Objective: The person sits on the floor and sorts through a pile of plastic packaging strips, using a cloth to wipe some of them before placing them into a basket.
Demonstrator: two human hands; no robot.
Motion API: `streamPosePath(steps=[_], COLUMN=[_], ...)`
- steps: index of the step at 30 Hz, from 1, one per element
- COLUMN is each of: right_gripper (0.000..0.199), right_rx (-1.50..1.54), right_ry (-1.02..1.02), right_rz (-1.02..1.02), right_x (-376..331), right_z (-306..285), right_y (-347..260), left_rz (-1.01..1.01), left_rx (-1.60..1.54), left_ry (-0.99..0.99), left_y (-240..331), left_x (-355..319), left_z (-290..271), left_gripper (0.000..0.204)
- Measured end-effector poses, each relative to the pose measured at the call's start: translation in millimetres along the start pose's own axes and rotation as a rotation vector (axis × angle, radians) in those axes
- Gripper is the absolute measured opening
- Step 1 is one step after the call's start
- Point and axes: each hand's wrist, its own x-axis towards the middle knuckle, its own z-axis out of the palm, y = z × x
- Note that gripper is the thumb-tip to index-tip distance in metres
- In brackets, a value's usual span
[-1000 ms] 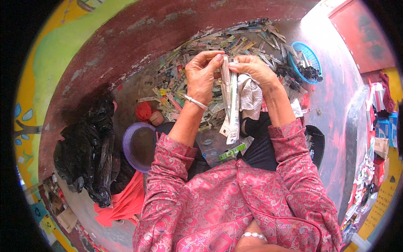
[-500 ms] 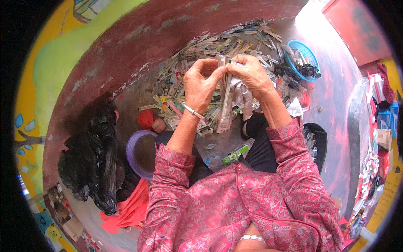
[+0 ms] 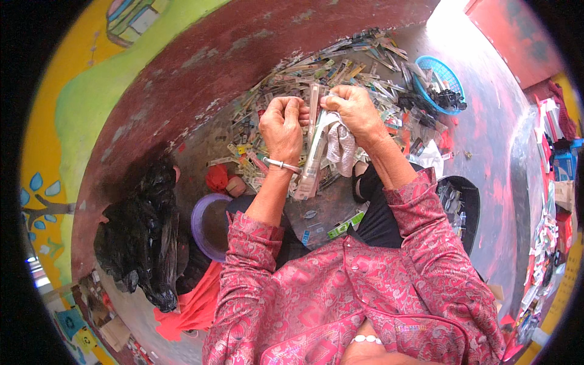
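Observation:
My right hand (image 3: 358,112) is closed at the top of a long, narrow, clear plastic sleeve (image 3: 312,161), which hangs down between my hands. A crumpled pale grey cloth (image 3: 340,145) dangles under the same hand. Just left of the sleeve is my left hand (image 3: 282,129), its fingers curled and pressed together; whatever they pinch, if anything, is hidden. Beyond and below both hands spreads a heap of long, thin packets (image 3: 328,73) on the floor.
A blue basket (image 3: 460,85) holding dark pieces stands at the far right. On the left are a purple-rimmed bucket (image 3: 198,228), a black plastic bag (image 3: 143,237) and red cloth (image 3: 194,301). A dark container (image 3: 473,213) sits by my right leg.
My left hand has come away from the top of the sleeve, moving slightly left and down. The right hand still grips the sleeve, and more of the cloth shows.

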Motion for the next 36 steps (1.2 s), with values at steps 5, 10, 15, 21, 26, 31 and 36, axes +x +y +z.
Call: streamPosePath(steps=[5,10,15,21,26,31,36], right_gripper=[0.023,0.025,0.024,0.023,0.008,0.005,0.010], right_rx=[-0.251,-0.483,-0.580,-0.435,-0.186,-0.015,-0.076], right_ry=[0.106,0.155,0.110,0.097,-0.031,-0.087,-0.089], right_rz=[-0.163,-0.324,-0.351,-0.263,-0.102,0.003,-0.086], right_x=[-6.4,-8.5,-17.8,-13.6,-7.3,-4.7,-6.2], right_z=[2.0,7.1,15.2,12.8,4.9,2.8,8.4], right_y=[-10.8,-11.5,-18.3,-12.2,1.0,0.7,-2.0], left_rz=[0.124,0.188,0.231,0.270,-0.041,-0.138,-0.101], left_rx=[0.079,0.268,0.333,0.495,-0.003,-0.156,-0.133], left_ry=[0.014,-0.037,0.034,0.044,-0.072,-0.158,-0.122], left_y=[-8.6,-4.0,0.8,7.2,-7.2,-4.7,-11.6], left_x=[0.3,-3.8,-4.9,-5.7,2.5,0.2,-0.4], left_z=[2.4,1.1,-5.5,-7.1,-13.3,-14.8,-12.1], left_gripper=[0.014,0.015,0.012,0.015,0.017,0.017,0.020])
